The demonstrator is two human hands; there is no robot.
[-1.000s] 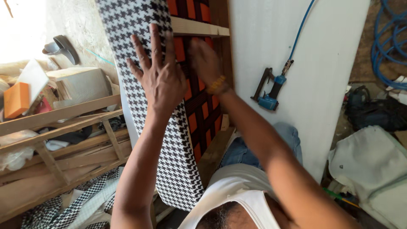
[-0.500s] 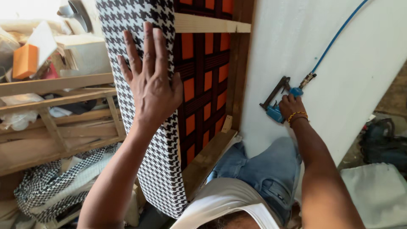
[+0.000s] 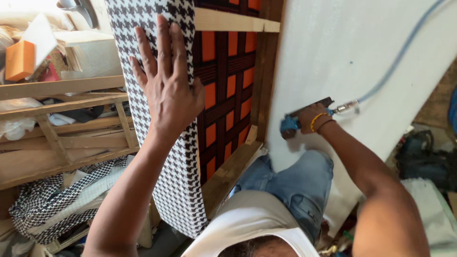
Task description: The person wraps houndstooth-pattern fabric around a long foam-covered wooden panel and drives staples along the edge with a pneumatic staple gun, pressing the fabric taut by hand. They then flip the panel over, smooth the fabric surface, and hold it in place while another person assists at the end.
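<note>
Houndstooth fabric (image 3: pixel 157 38) runs down the padded edge of a wooden frame (image 3: pixel 233 21), standing in front of the person, top centre to lower centre. Left hand (image 3: pixel 166 90) lies flat on it, fingers spread, palm pressing, not clenched; same spot as 0.5 s ago, fingers a bit wider. Beside the fabric, inside the frame, orange and dark webbing (image 3: pixel 223 95) shows in a grid.

Right hand (image 3: pixel 312 119) is now closed round the blue stapler (image 3: pixel 290 124), which lies on the white foam sheet (image 3: pixel 342 47) right of the frame. 0.5 s ago the hand was only just reaching the tool; 1 s ago it was up by the webbing w/ the stapler lying untouched. A yellow band sits on the wrist. Blue air hose (image 3: pixel 400 62) runs from the stapler up to the top right.

Person's knee in jeans (image 3: pixel 295 185) is betw. frame and foam. Left: bare timber frames (image 3: pixel 62 109), more houndstooth cloth (image 3: pixel 43 204) on the floor, an orange block (image 3: pixel 20 59) upper left.
</note>
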